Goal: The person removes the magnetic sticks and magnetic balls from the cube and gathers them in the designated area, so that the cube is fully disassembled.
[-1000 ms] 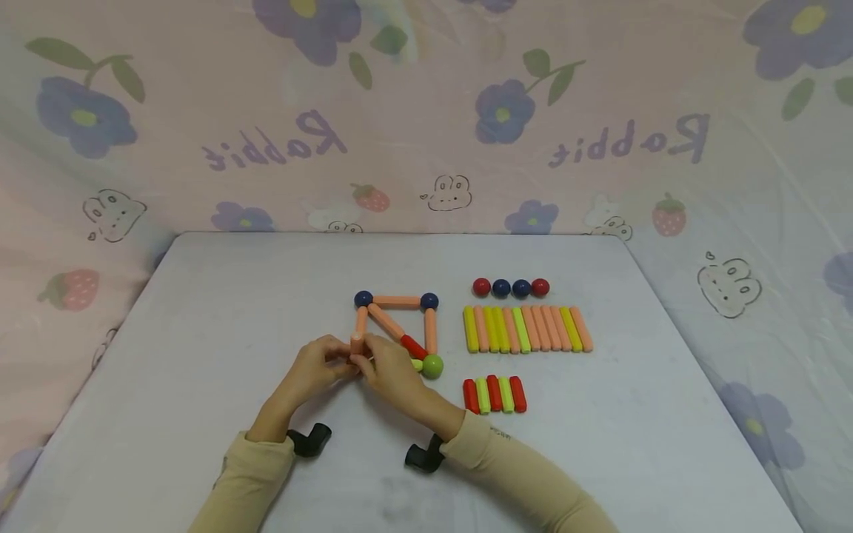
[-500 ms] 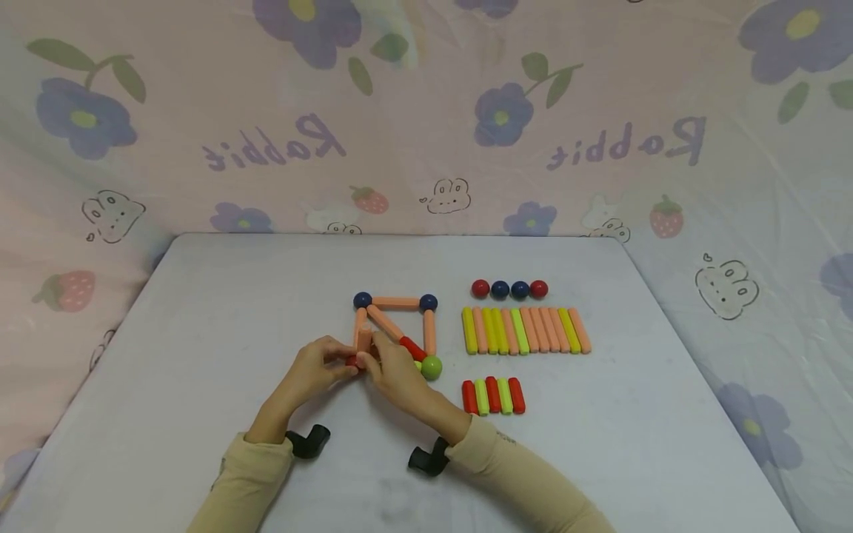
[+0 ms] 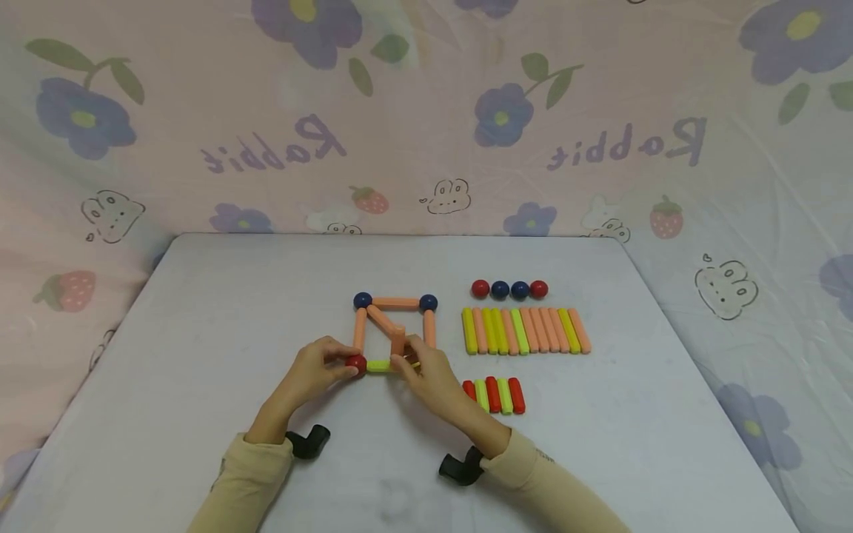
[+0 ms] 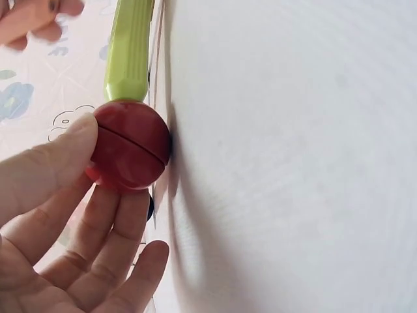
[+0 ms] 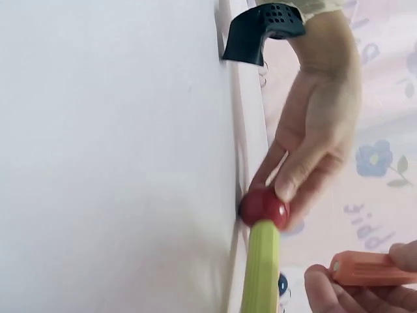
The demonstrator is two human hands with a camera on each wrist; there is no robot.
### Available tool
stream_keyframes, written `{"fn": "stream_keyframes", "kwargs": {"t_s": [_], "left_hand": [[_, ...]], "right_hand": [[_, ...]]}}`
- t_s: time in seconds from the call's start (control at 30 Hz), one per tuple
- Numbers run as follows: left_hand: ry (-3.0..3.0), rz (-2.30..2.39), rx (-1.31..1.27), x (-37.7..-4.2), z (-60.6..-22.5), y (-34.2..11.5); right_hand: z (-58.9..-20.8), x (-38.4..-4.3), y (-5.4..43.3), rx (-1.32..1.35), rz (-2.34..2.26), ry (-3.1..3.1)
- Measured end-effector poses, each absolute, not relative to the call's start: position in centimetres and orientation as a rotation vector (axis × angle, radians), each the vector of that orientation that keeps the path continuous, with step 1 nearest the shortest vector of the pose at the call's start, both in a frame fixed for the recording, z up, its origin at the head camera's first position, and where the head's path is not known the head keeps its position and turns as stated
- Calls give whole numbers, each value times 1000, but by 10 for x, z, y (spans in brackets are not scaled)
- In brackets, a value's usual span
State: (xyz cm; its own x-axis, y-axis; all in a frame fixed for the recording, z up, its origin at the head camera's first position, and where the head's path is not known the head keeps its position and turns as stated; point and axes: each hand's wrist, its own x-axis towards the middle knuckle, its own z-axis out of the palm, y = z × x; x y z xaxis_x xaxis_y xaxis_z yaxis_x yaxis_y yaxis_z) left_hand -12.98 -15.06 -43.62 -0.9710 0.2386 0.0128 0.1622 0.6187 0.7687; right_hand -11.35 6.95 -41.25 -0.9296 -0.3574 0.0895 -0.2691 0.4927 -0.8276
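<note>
My left hand [image 3: 321, 368] pinches a red ball [image 3: 356, 364] between thumb and fingers at the near left corner of a flat frame of sticks and balls. A yellow-green stick [image 4: 129, 59] joins that ball and runs right along the near side. Between the fingertips of my right hand [image 3: 433, 376] is an orange stick [image 3: 397, 342], held upright over the near side, apart from the red ball. Blue balls [image 3: 362, 300] mark the two far corners. An orange diagonal stick [image 3: 382, 320] leads in from the far left one. My right hand hides the near right corner.
Right of the frame lie a row of red and blue balls [image 3: 500, 289], a row of long orange and yellow sticks [image 3: 525, 331], and several short red and green sticks [image 3: 492, 394] beside my right wrist. A patterned cloth [image 3: 400, 148] hangs behind the white table [image 3: 253, 296].
My right hand has moved right with the orange stick, away from the red ball, uncovering it and covering the green ball. My left hand stays in place.
</note>
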Motion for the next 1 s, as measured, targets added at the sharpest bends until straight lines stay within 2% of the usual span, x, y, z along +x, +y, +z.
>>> {"fn": "stream_keyframes", "kwargs": {"t_s": [0.53, 1.0], "left_hand": [[2737, 1278, 337, -129, -437, -150], [2748, 1272, 342, -129, -436, -151]], "right_hand": [[-410, -123, 154, -292, -1573, 2685], [-399, -143, 237, 25, -1309, 3008]]}}
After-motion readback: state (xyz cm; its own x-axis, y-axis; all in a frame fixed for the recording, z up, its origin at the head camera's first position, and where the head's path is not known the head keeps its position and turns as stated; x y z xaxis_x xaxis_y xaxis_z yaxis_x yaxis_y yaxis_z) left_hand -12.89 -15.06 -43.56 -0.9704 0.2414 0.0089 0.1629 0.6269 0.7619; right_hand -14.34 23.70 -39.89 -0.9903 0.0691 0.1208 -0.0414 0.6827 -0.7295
